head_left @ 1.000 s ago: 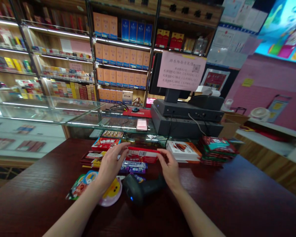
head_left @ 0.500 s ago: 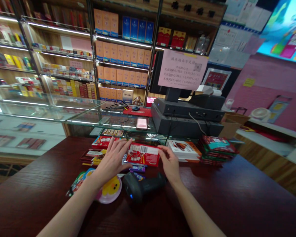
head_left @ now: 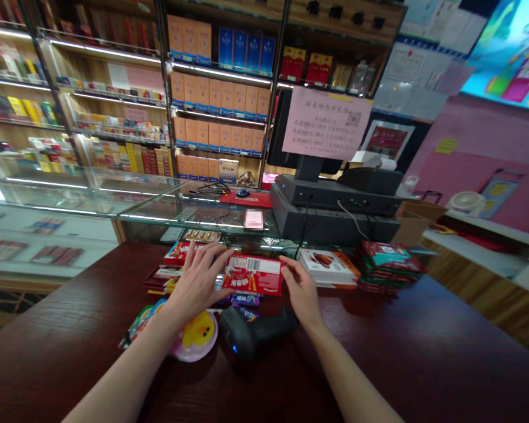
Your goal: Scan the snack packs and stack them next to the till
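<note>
A red snack box (head_left: 260, 276), barcode side up, lies between my hands above the purple-wrapped snacks (head_left: 245, 299). My right hand (head_left: 302, 291) has its fingers and thumb at the box's right edge, gripping it. With fingers stretched and thumb apart, my left hand (head_left: 203, 276) is at the left end of the box; part of that end is hidden. Under and behind it are another red box (head_left: 175, 252) and a pile of brown and yellow packets (head_left: 156, 281). Nearer to me lies a black barcode scanner (head_left: 242, 335) with a blue light, beside a round pink item with a yellow duck (head_left: 198, 338).
White-and-orange boxes (head_left: 328, 265) and a stack of red-green packets (head_left: 388, 264) stand at the right on the dark wooden table (head_left: 401, 358). Behind are a glass counter (head_left: 180, 211), a cash register with monitor (head_left: 330, 211) and stocked shelves.
The red snack box has shifted slightly left and up. My left hand has moved a little left, and the right fingers stay at the box's right edge.
</note>
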`<action>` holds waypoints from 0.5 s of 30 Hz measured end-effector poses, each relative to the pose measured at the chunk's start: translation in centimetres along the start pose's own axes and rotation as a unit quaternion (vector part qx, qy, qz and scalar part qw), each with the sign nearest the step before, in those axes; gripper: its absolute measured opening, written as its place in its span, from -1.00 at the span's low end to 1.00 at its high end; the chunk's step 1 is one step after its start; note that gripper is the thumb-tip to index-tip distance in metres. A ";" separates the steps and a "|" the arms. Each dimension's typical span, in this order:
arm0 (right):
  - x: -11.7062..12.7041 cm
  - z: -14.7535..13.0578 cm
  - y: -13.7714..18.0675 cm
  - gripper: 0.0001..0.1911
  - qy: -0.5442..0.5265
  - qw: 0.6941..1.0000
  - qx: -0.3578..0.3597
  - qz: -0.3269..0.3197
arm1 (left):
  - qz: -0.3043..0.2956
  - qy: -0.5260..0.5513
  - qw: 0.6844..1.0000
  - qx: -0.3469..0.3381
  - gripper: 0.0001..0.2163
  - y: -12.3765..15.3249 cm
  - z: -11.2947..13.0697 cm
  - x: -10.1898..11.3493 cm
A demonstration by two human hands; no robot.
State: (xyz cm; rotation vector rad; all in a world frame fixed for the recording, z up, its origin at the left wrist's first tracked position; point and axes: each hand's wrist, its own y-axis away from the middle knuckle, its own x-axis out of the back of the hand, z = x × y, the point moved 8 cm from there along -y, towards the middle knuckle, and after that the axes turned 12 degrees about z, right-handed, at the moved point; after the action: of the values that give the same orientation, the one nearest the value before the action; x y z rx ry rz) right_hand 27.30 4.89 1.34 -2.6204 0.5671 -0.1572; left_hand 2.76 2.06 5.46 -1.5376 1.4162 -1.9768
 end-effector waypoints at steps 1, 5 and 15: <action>-0.1 0.1 0.0 -0.58 -0.004 1.000 -0.001 -0.005 | 0.002 -0.001 1.000 0.002 -0.28 0.0 -0.1 0.1; -0.3 0.7 0.2 -0.47 -0.016 0.999 0.001 -0.032 | 0.016 -0.027 0.999 0.007 -0.30 -0.1 -0.9 0.8; -0.4 -0.7 1.6 -0.55 0.083 0.970 0.096 -0.209 | 0.052 -0.075 0.994 0.061 -0.32 0.7 -5.8 2.0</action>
State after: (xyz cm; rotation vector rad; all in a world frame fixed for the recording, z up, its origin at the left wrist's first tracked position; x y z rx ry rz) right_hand 26.21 3.51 1.27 -2.5136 0.0365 -0.5388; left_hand -3.23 3.40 6.34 -1.4932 1.2650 -1.8107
